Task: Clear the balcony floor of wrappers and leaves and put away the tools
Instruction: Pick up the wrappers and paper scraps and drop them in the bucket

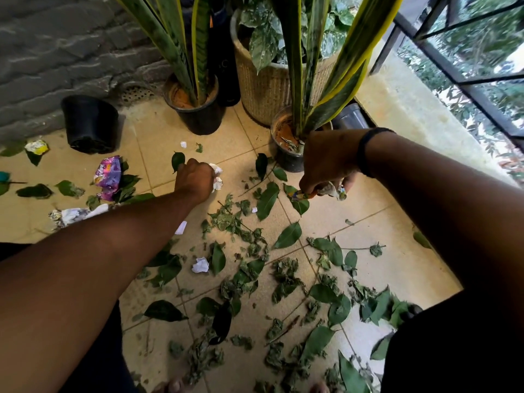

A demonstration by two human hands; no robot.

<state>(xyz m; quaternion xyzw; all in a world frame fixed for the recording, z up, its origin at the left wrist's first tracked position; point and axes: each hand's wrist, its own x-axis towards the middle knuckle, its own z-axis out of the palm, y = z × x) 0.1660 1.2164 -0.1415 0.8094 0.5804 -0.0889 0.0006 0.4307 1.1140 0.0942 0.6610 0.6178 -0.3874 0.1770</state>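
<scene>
My left hand (195, 177) is closed around crumpled white paper (217, 177) low over the tiled floor (368, 211). My right hand (329, 160) grips a bunch of wrappers (331, 191), white and orange-blue bits sticking out below the fingers. Green leaves (266, 199) lie scattered over the tiles, thickest at the middle and bottom. A purple wrapper (107, 177) lies at the left, a white crumpled wrapper (76, 215) below it, a yellow-white one (37, 146) farther left. A small white paper ball (200, 265) sits among the leaves.
A black pot lies tipped over (90, 123) by the grey brick wall. Two potted snake plants (195, 109) (286, 146) and a woven planter (263, 86) stand at the back. A concrete ledge (411, 109) with a metal railing runs along the right.
</scene>
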